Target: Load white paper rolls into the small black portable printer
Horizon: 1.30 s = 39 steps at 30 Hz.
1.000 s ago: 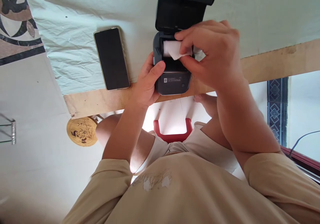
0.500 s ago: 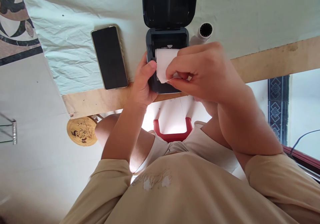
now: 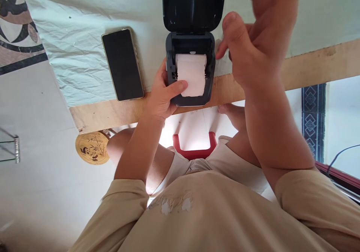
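A small black label printer (image 3: 209,90) stands at the table's front edge, its lid (image 3: 194,8) swung back. White paper roll (image 3: 191,70) sits inside, its loose end lying over the front of the compartment. My left hand (image 3: 164,94) grips the printer's left side, the thumb resting on the paper's edge. To the right of the printer, my right hand (image 3: 253,45) is raised beside the lid. Its fingers are apart and hold nothing visible, though the upper ones are blurred and cut off by the frame.
A dark-screened phone (image 3: 123,64) lies on the pale green cloth (image 3: 84,57) left of the printer. Bare wood (image 3: 112,113) runs along the table's front edge. Below are a round wooden stool (image 3: 92,147) and a red frame (image 3: 194,154) between my legs.
My right hand has let go of the paper and moved up and right. The paper now lies flat in the printer. My left thumb has shifted onto the paper. The white cylinder is now hidden.
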Each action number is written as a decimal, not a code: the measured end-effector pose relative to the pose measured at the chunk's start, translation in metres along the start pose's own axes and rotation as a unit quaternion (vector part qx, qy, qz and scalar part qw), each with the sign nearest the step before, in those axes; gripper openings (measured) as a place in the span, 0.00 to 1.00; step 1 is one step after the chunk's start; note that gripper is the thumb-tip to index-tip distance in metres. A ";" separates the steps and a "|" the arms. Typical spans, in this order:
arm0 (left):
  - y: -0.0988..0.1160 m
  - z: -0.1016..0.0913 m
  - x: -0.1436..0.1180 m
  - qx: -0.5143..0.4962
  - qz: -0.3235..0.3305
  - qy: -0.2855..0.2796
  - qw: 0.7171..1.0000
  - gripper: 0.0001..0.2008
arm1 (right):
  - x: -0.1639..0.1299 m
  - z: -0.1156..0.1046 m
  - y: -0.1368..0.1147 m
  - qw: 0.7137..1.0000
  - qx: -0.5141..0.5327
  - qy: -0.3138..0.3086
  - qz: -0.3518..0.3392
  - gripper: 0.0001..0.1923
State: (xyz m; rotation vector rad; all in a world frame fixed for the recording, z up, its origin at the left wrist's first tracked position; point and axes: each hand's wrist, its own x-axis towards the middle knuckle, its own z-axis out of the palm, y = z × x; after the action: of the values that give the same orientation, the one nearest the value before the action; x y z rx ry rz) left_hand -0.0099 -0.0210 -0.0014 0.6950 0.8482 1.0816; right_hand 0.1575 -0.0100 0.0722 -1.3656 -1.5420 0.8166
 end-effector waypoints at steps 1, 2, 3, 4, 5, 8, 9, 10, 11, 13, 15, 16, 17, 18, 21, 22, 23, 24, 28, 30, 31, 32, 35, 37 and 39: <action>0.000 0.000 0.000 0.000 -0.002 -0.005 1.000 0.15 | 0.001 0.002 0.002 0.999 0.023 -0.002 -0.025 0.20; 0.001 0.000 0.000 0.000 -0.002 -0.007 1.000 0.15 | 0.002 0.004 0.004 0.998 0.037 0.001 -0.054 0.18; 0.001 0.000 -0.001 0.001 -0.002 -0.005 1.000 0.14 | 0.002 0.005 0.007 0.996 0.047 0.015 -0.078 0.15; 0.001 0.000 -0.001 0.002 -0.002 -0.002 1.000 0.14 | 0.003 0.006 0.010 0.995 0.055 0.021 -0.082 0.12; 0.001 0.000 -0.001 0.002 -0.001 0.002 1.000 0.13 | 0.004 0.007 0.013 0.995 0.058 0.022 -0.080 0.09; -0.001 0.000 -0.001 -0.003 0.001 0.014 1.000 0.14 | 0.005 0.005 0.023 0.995 0.046 -0.025 -0.080 0.04; -0.001 0.000 0.000 -0.007 0.002 0.021 1.000 0.14 | 0.006 0.004 0.026 0.994 0.040 -0.049 -0.084 0.02; -0.001 0.000 0.000 -0.010 0.003 0.028 1.000 0.14 | 0.006 0.003 0.029 0.993 0.033 -0.073 -0.087 0.02; -0.001 0.000 0.000 -0.013 0.003 0.034 0.999 0.14 | 0.006 0.002 0.032 0.991 0.026 -0.088 -0.094 0.04; -0.001 0.000 0.001 -0.018 0.006 0.035 0.999 0.14 | 0.006 0.001 0.036 0.988 0.005 -0.112 -0.106 0.06; 0.000 0.000 0.001 -0.029 0.015 0.017 0.999 0.14 | 0.005 0.001 0.036 0.985 -0.014 -0.135 -0.103 0.07; -0.001 -0.001 0.001 -0.036 0.025 0.005 0.999 0.14 | 0.004 0.001 0.034 0.984 -0.014 -0.149 -0.099 0.07; -0.001 -0.002 0.001 -0.044 0.035 -0.004 0.998 0.13 | 0.003 0.001 0.032 0.982 -0.008 -0.161 -0.096 0.08; -0.003 -0.003 0.001 -0.051 0.045 -0.008 0.998 0.12 | 0.001 0.001 0.030 0.981 0.004 -0.169 -0.096 0.09; -0.007 -0.008 0.000 -0.065 0.044 0.020 0.997 0.15 | -0.002 0.004 0.024 0.977 0.047 -0.182 -0.100 0.18; -0.008 -0.009 -0.001 -0.066 0.036 0.033 0.997 0.15 | -0.003 0.006 0.023 0.977 0.049 -0.185 -0.093 0.22; -0.008 -0.010 -0.001 -0.063 0.029 0.038 0.997 0.16 | -0.004 0.007 0.023 0.977 0.043 -0.192 -0.083 0.25; -0.008 -0.009 -0.002 -0.058 0.025 0.038 0.997 0.16 | -0.004 0.008 0.024 0.976 0.034 -0.200 -0.073 0.28; 0.001 0.000 -0.005 -0.035 0.026 -0.009 0.999 0.14 | -0.003 0.011 0.028 0.974 0.022 -0.216 -0.064 0.30; 0.005 0.005 -0.006 -0.037 0.027 -0.021 0.999 0.13 | -0.003 0.010 0.028 0.972 0.030 -0.219 -0.075 0.29; 0.006 0.006 -0.006 -0.038 0.028 -0.023 0.999 0.13 | -0.003 0.010 0.028 0.972 0.029 -0.218 -0.083 0.29; 0.007 0.007 -0.006 -0.039 0.029 -0.022 0.999 0.13 | -0.003 0.010 0.027 0.972 0.026 -0.215 -0.092 0.28; 0.007 0.007 -0.006 -0.035 0.029 -0.014 0.999 0.15 | -0.003 0.010 0.026 0.972 0.012 -0.207 -0.110 0.27; 0.006 0.006 -0.006 -0.025 0.024 -0.004 0.999 0.16 | -0.003 0.010 0.027 0.972 0.005 -0.209 -0.110 0.27; 0.005 0.006 -0.005 -0.015 0.021 0.007 1.000 0.16 | -0.003 0.010 0.028 0.971 -0.001 -0.213 -0.104 0.27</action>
State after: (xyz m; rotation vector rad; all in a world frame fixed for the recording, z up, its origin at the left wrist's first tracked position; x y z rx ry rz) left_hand -0.0084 -0.0251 0.0067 0.6842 0.8307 1.1357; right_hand 0.1595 -0.0076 0.0424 -1.0472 -1.9779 1.0188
